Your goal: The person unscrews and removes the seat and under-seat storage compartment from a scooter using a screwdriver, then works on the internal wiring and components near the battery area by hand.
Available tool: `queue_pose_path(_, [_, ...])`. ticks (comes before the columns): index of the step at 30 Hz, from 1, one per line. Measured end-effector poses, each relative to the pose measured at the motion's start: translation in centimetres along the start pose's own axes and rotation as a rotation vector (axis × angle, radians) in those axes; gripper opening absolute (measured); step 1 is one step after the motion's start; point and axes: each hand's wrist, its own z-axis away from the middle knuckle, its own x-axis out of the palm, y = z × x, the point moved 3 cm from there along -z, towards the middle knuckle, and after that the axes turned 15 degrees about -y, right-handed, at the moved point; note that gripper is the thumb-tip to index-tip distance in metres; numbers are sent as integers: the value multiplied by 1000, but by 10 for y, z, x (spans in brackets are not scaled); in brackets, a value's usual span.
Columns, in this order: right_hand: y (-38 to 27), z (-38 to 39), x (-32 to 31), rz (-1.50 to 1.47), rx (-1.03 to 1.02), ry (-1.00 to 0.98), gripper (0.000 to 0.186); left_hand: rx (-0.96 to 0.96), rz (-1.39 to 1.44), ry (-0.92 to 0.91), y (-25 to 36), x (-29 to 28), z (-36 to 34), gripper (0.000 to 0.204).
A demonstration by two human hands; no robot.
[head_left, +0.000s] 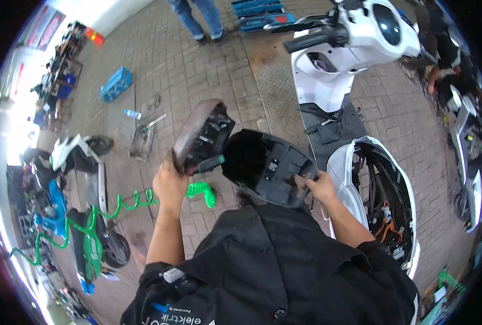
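Surroundings: white scooter point(325, 89), its rear body point(339, 168) open at the person's right, orange cable point(388, 226) inside; patterned metal plate point(276, 81) beneath the scooter's front; blue toolbox point(115, 85), clear bottle point(133, 114) and shallow tray point(140, 145) on the floor ahead to the left; green scooter point(92, 250) at lower left; person in jeans point(197, 19) standing at the top; green coiled hose point(202, 189) crossing the floor, partly hidden by the left forearm; the wearer's black shirt point(257, 244) blocking the lower middle of the view.

Principal items: brown seat point(192, 130), raised on edge, dark ribbed underside facing right; black bin point(287, 168), just beside it, tilted, hollow side showing; both held up before the wearer's chest, left of the open rear body; left hand point(170, 184) curled about the seat's lower end; right hand point(321, 188) pinching the bin's rim; dark tool point(209, 164), green-tipped, by the seat's lower edge, its hold unclear.

Materials: seat cover smooth, rounded, leather-like; bin apparently moulded plastic, deep, round-cornered; floor of interlocking paving blocks.
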Motion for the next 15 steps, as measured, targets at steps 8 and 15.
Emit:
queue_pose_path(8, [-9,-27,46,-105,-13,37,21,76,49,-261,41,26,15,100])
queue_pose_path(15, [-2,-21,29,-55,-112,109,29,203,112,-458,91,51,46,105])
